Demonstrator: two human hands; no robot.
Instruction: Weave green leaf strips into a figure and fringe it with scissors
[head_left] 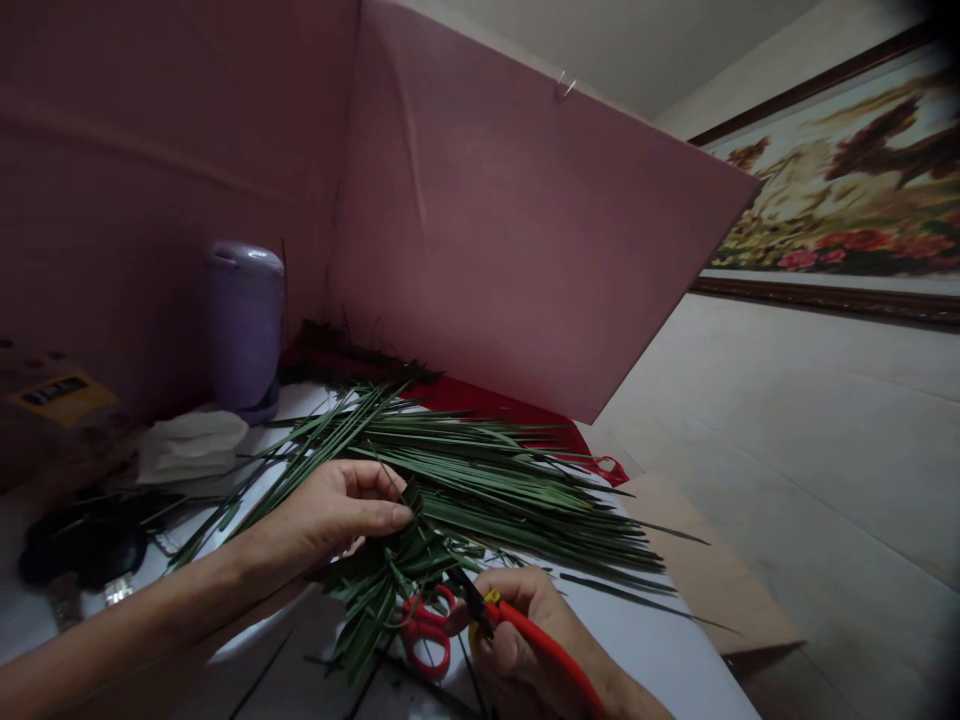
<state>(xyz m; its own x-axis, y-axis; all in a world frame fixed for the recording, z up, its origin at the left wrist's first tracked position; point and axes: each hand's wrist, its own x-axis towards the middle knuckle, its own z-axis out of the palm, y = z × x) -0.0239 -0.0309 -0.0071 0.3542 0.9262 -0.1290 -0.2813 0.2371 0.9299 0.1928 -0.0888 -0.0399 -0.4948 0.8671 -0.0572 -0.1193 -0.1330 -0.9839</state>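
Note:
My left hand [341,510] is closed, thumb against fingers, on a folded green leaf piece [414,553] whose narrow ends fan out below. My right hand [536,610] grips red-handled pliers [553,655] with a dark head and a bit of yellow near the pivot. Their jaws point up and left, close to the leaf piece; whether they touch it I cannot tell. Between the hands, scissors with red finger loops [426,650] lie on the white table, partly under leaf ends. Just beyond my hands spreads a large pile of long green leaf strips [517,480].
At the back left stands a purple lidded container [246,325], with a pack of white tissues [193,445] in front. A dark object [82,545] lies at the left. Pink panels [510,220] rise behind the table, and a cardboard piece [705,570] is at the right.

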